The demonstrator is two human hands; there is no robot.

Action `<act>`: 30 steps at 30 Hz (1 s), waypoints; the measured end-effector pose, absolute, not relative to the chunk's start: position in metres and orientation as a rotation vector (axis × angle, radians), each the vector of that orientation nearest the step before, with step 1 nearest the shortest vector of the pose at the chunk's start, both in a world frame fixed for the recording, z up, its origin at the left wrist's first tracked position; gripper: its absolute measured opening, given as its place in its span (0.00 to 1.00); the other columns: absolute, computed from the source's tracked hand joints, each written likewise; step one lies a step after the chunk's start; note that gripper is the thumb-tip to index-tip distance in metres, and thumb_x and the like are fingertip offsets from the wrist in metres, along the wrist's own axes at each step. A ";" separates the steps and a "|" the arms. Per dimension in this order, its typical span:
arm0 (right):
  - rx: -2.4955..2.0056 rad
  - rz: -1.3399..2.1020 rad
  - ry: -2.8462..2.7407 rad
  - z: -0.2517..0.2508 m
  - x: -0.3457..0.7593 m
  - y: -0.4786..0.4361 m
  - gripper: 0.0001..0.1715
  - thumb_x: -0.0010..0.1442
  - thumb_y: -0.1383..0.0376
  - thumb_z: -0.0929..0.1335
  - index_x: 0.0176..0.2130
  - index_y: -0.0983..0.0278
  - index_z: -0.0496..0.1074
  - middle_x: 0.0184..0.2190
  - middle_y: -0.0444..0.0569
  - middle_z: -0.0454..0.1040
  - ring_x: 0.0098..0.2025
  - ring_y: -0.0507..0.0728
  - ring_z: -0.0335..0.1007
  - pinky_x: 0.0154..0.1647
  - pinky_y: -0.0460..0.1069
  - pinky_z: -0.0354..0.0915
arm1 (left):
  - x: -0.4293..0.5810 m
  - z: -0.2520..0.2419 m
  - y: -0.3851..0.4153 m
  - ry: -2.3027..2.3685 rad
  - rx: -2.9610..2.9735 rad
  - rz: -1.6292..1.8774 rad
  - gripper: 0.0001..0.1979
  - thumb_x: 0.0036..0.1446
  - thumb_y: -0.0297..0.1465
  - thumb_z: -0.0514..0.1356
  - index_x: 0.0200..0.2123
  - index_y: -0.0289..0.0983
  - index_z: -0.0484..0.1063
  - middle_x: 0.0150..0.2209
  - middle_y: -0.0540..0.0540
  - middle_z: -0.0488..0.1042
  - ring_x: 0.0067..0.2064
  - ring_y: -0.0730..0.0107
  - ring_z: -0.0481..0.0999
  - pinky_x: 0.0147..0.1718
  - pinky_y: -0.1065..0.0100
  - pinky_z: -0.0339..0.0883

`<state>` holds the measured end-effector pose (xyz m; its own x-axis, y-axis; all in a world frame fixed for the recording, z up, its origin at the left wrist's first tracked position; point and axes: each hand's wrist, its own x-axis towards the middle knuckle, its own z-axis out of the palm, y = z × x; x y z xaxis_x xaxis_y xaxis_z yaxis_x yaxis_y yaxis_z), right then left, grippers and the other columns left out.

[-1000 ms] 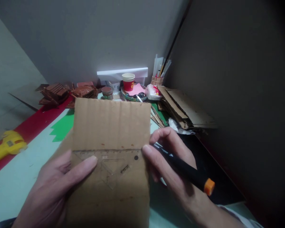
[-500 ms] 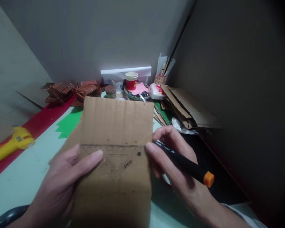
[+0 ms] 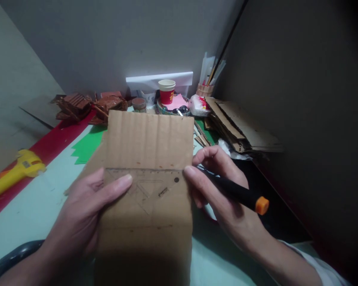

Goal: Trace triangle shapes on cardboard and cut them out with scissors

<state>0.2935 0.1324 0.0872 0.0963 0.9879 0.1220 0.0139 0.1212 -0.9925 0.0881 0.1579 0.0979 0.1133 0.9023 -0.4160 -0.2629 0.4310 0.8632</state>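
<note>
My left hand grips a piece of corrugated cardboard from its left side, fingers hidden behind. Its thumb presses a clear plastic set square flat against the cardboard. Along the set square's upper edge runs a dark line across the cardboard, with small reddish marks above and below. In my right hand is a black marker with an orange end pointing down to the right. The right thumb touches the cardboard's right edge at the line; the marker's tip is hidden.
On the left lies a yellow glue gun, near green paper. Behind the cardboard stand a red paper cup and a small brown pot. Stacked cardboard lies at right. A dark curved handle is at lower left.
The whole view has shifted slightly, so the desk items, cardboard and hands all appear a little higher. Both grips look the same, and the right thumb stays at the cardboard's edge.
</note>
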 end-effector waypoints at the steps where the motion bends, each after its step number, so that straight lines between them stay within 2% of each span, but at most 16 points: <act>1: -1.168 1.045 -1.201 0.087 0.294 0.133 0.14 0.70 0.60 0.72 0.39 0.59 0.63 0.22 0.30 0.67 0.18 0.41 0.61 0.17 0.35 0.57 | 0.088 0.097 0.158 1.133 0.705 0.966 0.26 0.42 0.41 0.81 0.45 0.43 0.82 0.45 0.45 0.88 0.42 0.49 0.88 0.46 0.53 0.84; 6: -1.181 1.053 -1.202 0.090 0.293 0.134 0.13 0.71 0.60 0.71 0.40 0.59 0.63 0.21 0.30 0.66 0.17 0.42 0.59 0.16 0.35 0.55 | 0.088 0.096 0.158 1.131 0.712 0.980 0.24 0.41 0.42 0.81 0.42 0.44 0.82 0.44 0.47 0.88 0.41 0.54 0.88 0.46 0.56 0.84; 14: -1.172 1.078 -1.211 0.092 0.292 0.131 0.13 0.70 0.59 0.71 0.39 0.58 0.62 0.21 0.29 0.65 0.19 0.42 0.61 0.16 0.35 0.55 | 0.086 0.095 0.155 1.190 0.706 0.984 0.29 0.34 0.47 0.83 0.41 0.47 0.82 0.44 0.48 0.88 0.39 0.52 0.88 0.43 0.53 0.85; 27: -1.198 1.060 -1.209 0.093 0.291 0.133 0.14 0.70 0.57 0.71 0.38 0.58 0.62 0.19 0.30 0.66 0.17 0.43 0.60 0.17 0.36 0.56 | 0.086 0.095 0.153 1.199 0.676 0.969 0.29 0.36 0.48 0.81 0.43 0.47 0.81 0.46 0.48 0.87 0.38 0.55 0.87 0.44 0.56 0.83; 30: -1.181 1.030 -1.218 0.091 0.292 0.132 0.14 0.69 0.57 0.72 0.38 0.58 0.64 0.18 0.32 0.66 0.16 0.44 0.59 0.14 0.37 0.55 | 0.086 0.095 0.154 1.189 0.664 0.964 0.30 0.37 0.47 0.81 0.44 0.46 0.81 0.46 0.47 0.87 0.39 0.54 0.87 0.44 0.57 0.83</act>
